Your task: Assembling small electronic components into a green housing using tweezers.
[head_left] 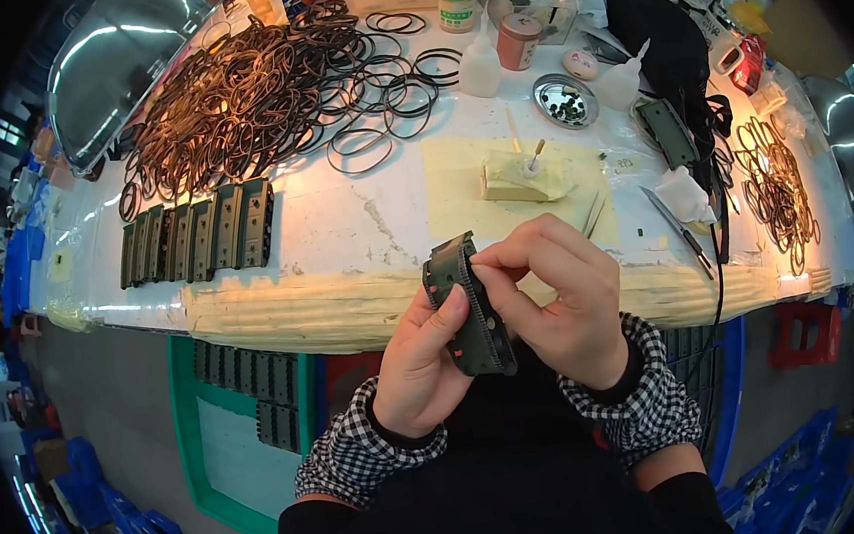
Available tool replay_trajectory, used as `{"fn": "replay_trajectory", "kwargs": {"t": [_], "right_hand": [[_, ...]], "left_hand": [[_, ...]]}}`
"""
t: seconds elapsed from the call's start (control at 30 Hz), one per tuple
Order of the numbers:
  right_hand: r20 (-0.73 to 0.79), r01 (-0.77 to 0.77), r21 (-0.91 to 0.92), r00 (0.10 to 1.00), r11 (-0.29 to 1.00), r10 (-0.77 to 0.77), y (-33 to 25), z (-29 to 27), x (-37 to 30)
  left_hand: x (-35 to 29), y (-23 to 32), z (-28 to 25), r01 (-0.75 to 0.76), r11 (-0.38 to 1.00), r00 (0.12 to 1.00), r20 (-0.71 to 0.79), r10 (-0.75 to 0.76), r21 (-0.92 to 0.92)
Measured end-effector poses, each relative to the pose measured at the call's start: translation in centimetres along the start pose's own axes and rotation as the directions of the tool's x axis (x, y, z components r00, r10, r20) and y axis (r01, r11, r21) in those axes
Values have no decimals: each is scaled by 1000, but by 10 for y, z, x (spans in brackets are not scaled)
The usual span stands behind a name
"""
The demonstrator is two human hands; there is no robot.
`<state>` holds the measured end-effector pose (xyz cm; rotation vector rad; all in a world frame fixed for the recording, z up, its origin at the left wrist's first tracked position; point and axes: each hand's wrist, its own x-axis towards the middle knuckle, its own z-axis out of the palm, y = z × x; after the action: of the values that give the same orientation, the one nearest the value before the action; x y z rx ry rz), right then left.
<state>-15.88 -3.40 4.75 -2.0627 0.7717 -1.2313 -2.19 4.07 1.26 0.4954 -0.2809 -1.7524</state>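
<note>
A dark green oblong plastic hull [472,329], like a toy tank's lower body, is tilted in front of me past the table's near edge. A toothed dark band runs along its side, and small pink spots show on it. My left hand [417,373] is closed round its left side, thumb pressed on the face. At the upper right edge of the hull, the thumb and forefinger of my right hand [572,301] are pinched together; whatever sits between those fingertips is too small to make out. Several similar green hulls [199,235] stand in a row on the table's left.
A big heap of dark rubber loops [233,101] covers the back left; a smaller heap [777,184] lies right. A pale block [520,179] with sticks, tweezers [594,216], and a metal dish [540,107] of small dark pieces sit mid-table. Below left is a green tray [190,436].
</note>
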Motion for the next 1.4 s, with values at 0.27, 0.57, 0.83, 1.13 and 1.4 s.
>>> {"fn": "replay_trajectory", "kwargs": {"t": [0.27,0.57,0.83,1.13,1.4], "right_hand": [[17,-140,156,990,978,139,10,-1,-4],[48,-37,95,998,995,32,17,-9,-4],[115,3,129,993,992,-18,24,-15,-3],[139,21,72,990,997,-31,25,-15,-6],[135,-62,124,990,990,45,24,-13,-9]], "left_hand": [[2,-2,-1,46,999,998,44,-45,-13],[3,-3,-3,98,988,994,-31,-103,-118],[2,0,-8,142,965,990,24,-140,-222],[3,1,-8,140,966,990,-1,-143,-216],[3,0,-7,144,966,989,-10,-149,-214]]}}
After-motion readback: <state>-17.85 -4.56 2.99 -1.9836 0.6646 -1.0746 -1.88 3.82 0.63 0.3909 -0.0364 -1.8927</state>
